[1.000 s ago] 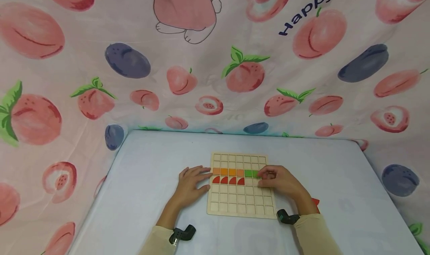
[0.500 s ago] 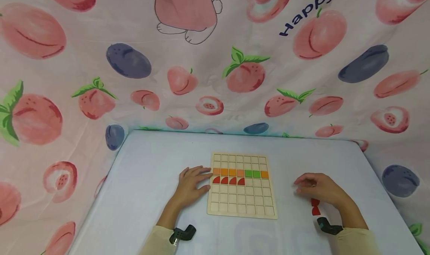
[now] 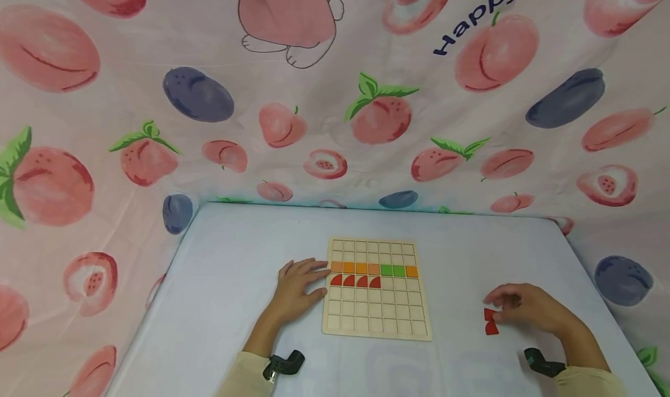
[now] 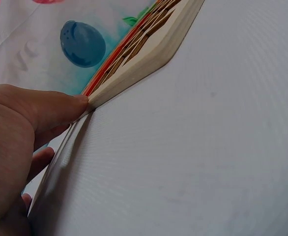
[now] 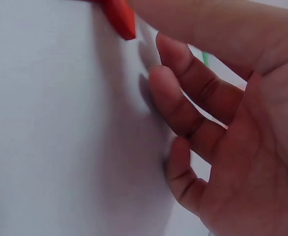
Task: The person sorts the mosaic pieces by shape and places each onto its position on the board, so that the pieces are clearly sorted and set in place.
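Observation:
A pale wooden grid board (image 3: 374, 310) lies on the white table. Across one row run orange squares (image 3: 361, 268) and green squares (image 3: 392, 271), with an orange one at the right end. Below them sit several red quarter-circle pieces (image 3: 362, 281). My left hand (image 3: 297, 288) rests against the board's left edge, fingers spread; in the left wrist view its thumb (image 4: 60, 105) touches the rim. Right of the board, my right hand (image 3: 534, 310) is over two loose red pieces (image 3: 491, 328), thumb and forefinger apart beside the upper one. In the right wrist view a red piece (image 5: 120, 19) shows near the thumb.
Dark wrist cameras (image 3: 285, 364) are strapped on both wrists. A fruit-printed cloth (image 3: 324, 124) hangs behind and beside the white table (image 3: 246, 240).
My right hand has left an orange square at the right end of the coloured row and moved right to the loose red pieces. My left hand stays at the board's edge.

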`<state>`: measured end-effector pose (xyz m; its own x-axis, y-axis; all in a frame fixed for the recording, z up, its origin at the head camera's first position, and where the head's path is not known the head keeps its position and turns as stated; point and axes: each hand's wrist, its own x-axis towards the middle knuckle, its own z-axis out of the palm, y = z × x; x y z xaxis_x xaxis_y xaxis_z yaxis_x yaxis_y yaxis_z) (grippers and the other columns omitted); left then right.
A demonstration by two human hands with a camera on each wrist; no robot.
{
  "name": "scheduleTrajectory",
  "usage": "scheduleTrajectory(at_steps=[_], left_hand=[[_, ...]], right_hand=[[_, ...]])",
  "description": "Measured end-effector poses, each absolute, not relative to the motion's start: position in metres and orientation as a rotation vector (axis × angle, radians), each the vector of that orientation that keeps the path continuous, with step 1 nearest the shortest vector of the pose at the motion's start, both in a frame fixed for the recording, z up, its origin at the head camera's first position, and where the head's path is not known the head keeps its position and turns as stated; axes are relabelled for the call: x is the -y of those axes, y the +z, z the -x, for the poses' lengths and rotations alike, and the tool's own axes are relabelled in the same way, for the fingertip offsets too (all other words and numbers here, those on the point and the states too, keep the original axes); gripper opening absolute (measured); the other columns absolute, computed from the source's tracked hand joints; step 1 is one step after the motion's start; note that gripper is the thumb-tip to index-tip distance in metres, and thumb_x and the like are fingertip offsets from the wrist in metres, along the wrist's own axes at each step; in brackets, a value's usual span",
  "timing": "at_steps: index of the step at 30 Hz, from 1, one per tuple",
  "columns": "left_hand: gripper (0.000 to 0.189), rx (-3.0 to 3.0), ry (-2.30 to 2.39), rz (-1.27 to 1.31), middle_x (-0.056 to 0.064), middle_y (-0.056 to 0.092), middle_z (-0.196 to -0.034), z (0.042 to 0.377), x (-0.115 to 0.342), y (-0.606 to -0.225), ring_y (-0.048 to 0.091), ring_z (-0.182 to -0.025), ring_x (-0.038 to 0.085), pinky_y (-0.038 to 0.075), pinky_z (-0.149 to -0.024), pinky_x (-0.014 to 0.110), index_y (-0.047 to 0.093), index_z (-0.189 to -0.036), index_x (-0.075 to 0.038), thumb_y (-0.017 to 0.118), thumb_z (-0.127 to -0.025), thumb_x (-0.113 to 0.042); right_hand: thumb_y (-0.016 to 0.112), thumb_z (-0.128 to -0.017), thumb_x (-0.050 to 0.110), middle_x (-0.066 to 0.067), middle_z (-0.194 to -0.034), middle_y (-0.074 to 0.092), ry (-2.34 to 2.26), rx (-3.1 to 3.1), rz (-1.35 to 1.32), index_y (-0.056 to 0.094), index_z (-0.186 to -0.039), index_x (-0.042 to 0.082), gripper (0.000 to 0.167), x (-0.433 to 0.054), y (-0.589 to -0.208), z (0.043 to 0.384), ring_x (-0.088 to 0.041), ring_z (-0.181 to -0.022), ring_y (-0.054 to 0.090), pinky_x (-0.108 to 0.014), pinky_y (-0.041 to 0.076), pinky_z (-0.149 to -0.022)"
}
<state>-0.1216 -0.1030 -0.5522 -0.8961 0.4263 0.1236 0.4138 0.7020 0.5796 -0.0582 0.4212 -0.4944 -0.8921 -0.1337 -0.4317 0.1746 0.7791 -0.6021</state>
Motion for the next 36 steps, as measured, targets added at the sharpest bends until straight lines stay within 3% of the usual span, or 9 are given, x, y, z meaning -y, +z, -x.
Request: scheduleTrajectory(at_steps=[14,25,31,36], left_hand=[[0.044,-2.884,0.972,-0.720,-0.008,0.060,-0.147,0.122,0.106,-0.554,0.044,-0.146,0.023,0.018,-0.121,0.061,0.068,-0.135,-0.025,0.075,-0.092,-0.032],[0.044,-2.910,0.987,-0.741,-0.005,0.061,-0.145,0.121,0.105,-0.554,0.045,-0.144,0.026,0.020,-0.119,0.063,0.070,-0.133,-0.022,0.076,-0.090,-0.028],[0.044,-2.900,1.010,-0.741,-0.003,0.062,-0.145,0.120,0.103,-0.553,0.045,-0.144,0.027,0.019,-0.119,0.064,0.070,-0.133,-0.021,0.076,-0.090,-0.025],[0.043,-2.899,0.988,-0.726,-0.004,0.061,-0.145,0.120,0.102,-0.551,0.045,-0.145,0.025,0.019,-0.120,0.063,0.070,-0.133,-0.022,0.075,-0.090,-0.026]], right_hand=[[0.085,-0.082,0.033,-0.001,-0.084,0.056,-0.830,-2.626,-0.004,0.072,-0.099,0.019,0.026,-0.400,-0.504,0.063,-0.012,-0.080,0.048,-0.026,0.039,-0.065],[0.083,-0.084,0.028,0.001,-0.083,0.060,-0.809,-2.700,-0.011,0.075,-0.094,0.017,0.017,-0.376,-0.507,0.078,-0.016,-0.082,0.051,-0.030,0.041,-0.069],[0.078,-0.089,0.024,0.002,-0.084,0.063,-0.794,-2.721,-0.015,0.074,-0.095,0.016,0.011,-0.370,-0.506,0.080,-0.017,-0.084,0.053,-0.032,0.044,-0.071],[0.079,-0.088,0.031,0.003,-0.086,0.065,-0.808,-2.735,-0.014,0.074,-0.101,0.016,0.020,-0.359,-0.502,0.083,-0.017,-0.084,0.057,-0.032,0.047,-0.070]])
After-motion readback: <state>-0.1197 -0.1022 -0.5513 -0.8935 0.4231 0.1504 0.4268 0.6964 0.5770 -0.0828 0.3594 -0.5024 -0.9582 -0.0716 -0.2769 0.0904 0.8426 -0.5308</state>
